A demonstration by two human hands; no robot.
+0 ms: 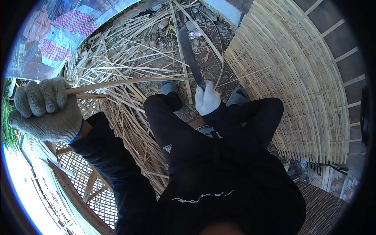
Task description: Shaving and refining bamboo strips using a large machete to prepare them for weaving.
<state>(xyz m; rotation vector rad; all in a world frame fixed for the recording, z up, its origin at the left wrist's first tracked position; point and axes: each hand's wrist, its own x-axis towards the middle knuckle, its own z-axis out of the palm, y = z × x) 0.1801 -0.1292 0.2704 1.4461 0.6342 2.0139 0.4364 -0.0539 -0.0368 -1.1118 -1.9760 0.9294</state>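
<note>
From the head view, looking down over a person in dark clothes who is sitting low, the left hand (44,109) in a knitted grey work glove is raised out to the side and closing in a tight fist around the near end of a long bamboo strip (129,83). That strip is running from the fist across toward the middle, where it is meeting the dark blade of a long knife (190,58). The right hand (206,98), in a white glove, is gripping the knife's handle firmly between the knees, the blade pointing away from the body. Just beyond the blade, a loose heap of bamboo slivers (129,51) is lying scattered over the dirt ground. To the right, a large woven bamboo panel (297,78) is curving upward, and a lattice frame (84,172) is lying at lower left.
</note>
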